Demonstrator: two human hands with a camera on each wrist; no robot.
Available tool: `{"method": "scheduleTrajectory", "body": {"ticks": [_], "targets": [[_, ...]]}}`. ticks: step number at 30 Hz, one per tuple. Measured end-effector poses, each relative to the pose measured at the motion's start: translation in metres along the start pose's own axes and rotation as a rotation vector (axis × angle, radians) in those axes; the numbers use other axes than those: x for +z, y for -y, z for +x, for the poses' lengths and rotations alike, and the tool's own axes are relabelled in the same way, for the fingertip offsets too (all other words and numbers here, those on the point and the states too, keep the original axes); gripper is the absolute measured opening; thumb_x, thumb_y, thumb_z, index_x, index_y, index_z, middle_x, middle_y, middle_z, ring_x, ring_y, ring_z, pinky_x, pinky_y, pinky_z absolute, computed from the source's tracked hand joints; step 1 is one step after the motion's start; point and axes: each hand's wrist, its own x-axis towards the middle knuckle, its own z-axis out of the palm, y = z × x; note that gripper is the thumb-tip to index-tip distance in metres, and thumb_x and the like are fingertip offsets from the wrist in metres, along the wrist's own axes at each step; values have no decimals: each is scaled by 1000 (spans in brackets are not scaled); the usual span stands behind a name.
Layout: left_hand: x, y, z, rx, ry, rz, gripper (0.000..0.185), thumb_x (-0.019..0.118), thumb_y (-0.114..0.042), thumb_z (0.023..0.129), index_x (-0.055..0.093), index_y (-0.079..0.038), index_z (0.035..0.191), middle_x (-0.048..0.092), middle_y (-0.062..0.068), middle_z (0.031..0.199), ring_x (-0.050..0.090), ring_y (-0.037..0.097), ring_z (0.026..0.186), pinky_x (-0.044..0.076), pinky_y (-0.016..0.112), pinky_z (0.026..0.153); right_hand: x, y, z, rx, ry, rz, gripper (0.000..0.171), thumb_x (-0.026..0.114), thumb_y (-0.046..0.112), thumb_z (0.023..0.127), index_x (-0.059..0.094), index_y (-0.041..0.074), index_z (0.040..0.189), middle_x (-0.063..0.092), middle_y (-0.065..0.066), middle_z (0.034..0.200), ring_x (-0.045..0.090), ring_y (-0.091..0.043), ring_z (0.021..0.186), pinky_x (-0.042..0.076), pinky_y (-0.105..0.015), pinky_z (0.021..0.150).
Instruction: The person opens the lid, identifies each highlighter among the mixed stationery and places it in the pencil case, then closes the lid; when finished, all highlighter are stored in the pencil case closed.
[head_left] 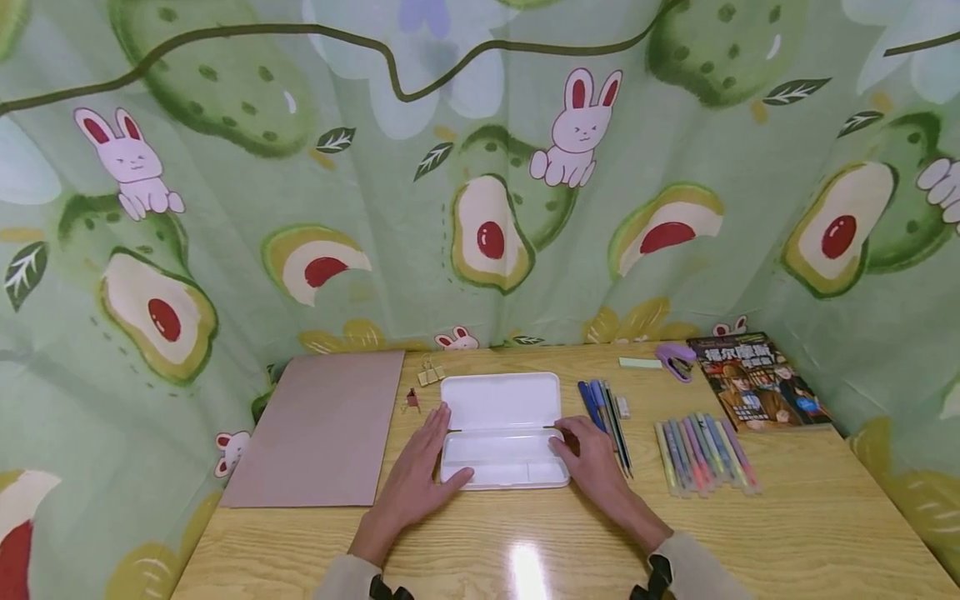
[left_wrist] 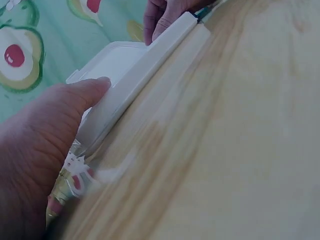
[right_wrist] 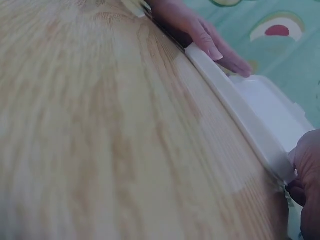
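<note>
A white pencil case (head_left: 501,429) lies open on the wooden table (head_left: 525,542), lid folded back and both halves bare. My left hand (head_left: 423,467) rests at its left end, fingers straight along the side and the thumb touching the near left corner. My right hand (head_left: 592,458) is at the right end, fingers curled against the edge by the hinge. In the left wrist view the thumb of the left hand (left_wrist: 45,135) lies on the case (left_wrist: 130,85), and the right hand (left_wrist: 162,15) curls over its far end. In the right wrist view the case (right_wrist: 250,120) runs between the right hand (right_wrist: 307,170) and the left hand (right_wrist: 200,30).
A brown board (head_left: 318,429) lies left of the case, with binder clips (head_left: 430,372) behind it. To the right are blue pens (head_left: 603,412), an eraser (head_left: 622,407), a row of coloured markers (head_left: 705,454), a purple stapler (head_left: 675,360) and a book (head_left: 757,381). Patterned green fabric encloses the table.
</note>
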Motion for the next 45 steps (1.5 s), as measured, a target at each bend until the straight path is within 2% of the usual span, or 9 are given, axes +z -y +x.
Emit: {"method": "scheduleTrajectory", "body": {"ticks": [6,13,19,24,29,32,38,45], "targets": [[1,1,-1,-34,38,-37,101,63,-64,97,14,-14,169,13,0,176,18,24,160,29,56,123,-3,1,0,6,22,18,20,82,6,90,77,-1,108,73,-13,109,70,-22,96,61,-39,80],[2,1,-2,-49,49,-12,99,60,-67,97,16,-16,169,12,-2,176,18,23,160,30,56,123,-5,2,0,5,37,11,22,83,8,90,77,-1,109,73,-14,111,70,-25,100,60,-44,83],[1,-2,-6,-39,38,-11,91,60,-63,99,28,-11,166,13,0,175,22,26,159,31,55,123,-5,2,0,14,67,-42,22,82,13,92,77,0,109,73,-13,110,70,-26,102,59,-47,86],[2,-5,-11,-20,2,-8,84,61,-59,101,37,-7,162,14,4,175,22,29,159,31,55,122,-4,3,0,10,61,-62,23,82,14,92,77,0,109,74,-14,110,71,-29,103,58,-49,88],[3,-8,-13,-32,-22,-25,82,64,-57,100,40,-8,161,12,8,175,20,31,159,33,58,121,-6,5,0,36,73,-69,24,81,15,93,77,0,110,73,-15,112,71,-32,106,57,-51,91],[2,-9,-13,-65,-6,-34,83,64,-59,99,39,-12,162,13,10,175,23,32,158,34,58,120,-7,5,-1,35,79,-68,24,81,15,93,76,0,111,73,-16,113,70,-32,107,57,-51,91],[-1,-12,-13,-163,50,-77,84,62,-66,96,37,-24,164,29,6,170,34,33,154,35,58,120,-8,3,-2,16,68,-57,24,80,15,93,76,-1,111,73,-16,113,70,-32,107,57,-51,91],[-1,-13,-14,-209,52,-113,92,67,-74,88,41,-26,163,37,1,167,37,26,153,34,57,120,-10,2,0,1,97,-57,26,79,18,94,76,-1,112,73,-16,113,70,-32,107,57,-51,92]]}}
